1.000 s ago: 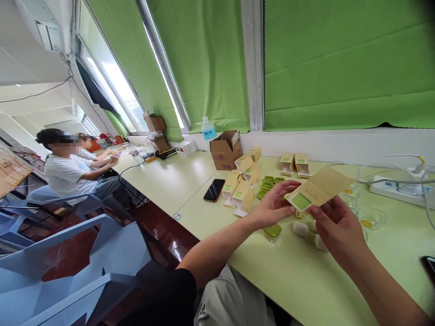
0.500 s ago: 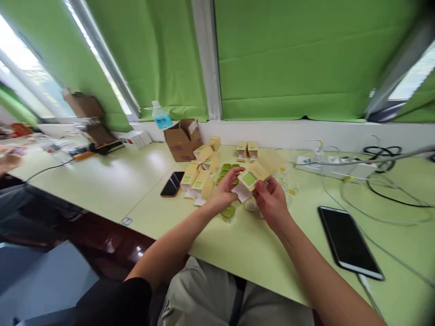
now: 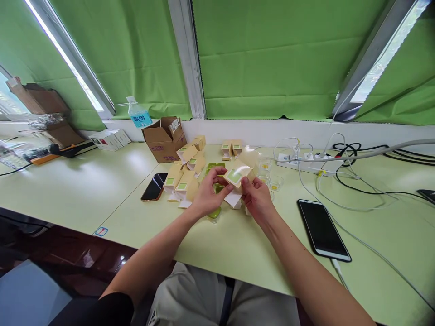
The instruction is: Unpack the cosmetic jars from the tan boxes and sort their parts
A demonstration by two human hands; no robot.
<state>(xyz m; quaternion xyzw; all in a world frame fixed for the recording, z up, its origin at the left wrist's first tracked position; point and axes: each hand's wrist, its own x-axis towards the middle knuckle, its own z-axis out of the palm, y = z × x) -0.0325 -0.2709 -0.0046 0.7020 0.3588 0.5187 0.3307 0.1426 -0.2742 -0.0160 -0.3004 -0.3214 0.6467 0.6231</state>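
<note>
Between my two hands is a small cream box (image 3: pixel 240 174) with a green window and its flaps open. My left hand (image 3: pixel 211 190) grips the box's left side with thumb and fingers. On the right side, my right hand (image 3: pixel 255 195) pinches it. Green-lidded small containers (image 3: pixel 215 213) lie beneath and beside my left hand, partly hidden by it. Several open cream boxes (image 3: pixel 185 185) stand left of my hands. Clear small containers (image 3: pixel 276 183) with yellow marks sit to the right.
A black phone (image 3: pixel 154 186) lies left of the boxes, a larger phone (image 3: pixel 323 230) with a cable at right. Behind stand a brown carton (image 3: pixel 165 146), a bottle (image 3: pixel 140 115) and two cream boxes (image 3: pixel 227 149). Cables trail from a power strip (image 3: pixel 309 164).
The view has turned right, so the table's objects appear further left. Both hands still hold the cream box, and the person at the far left has left the view.
</note>
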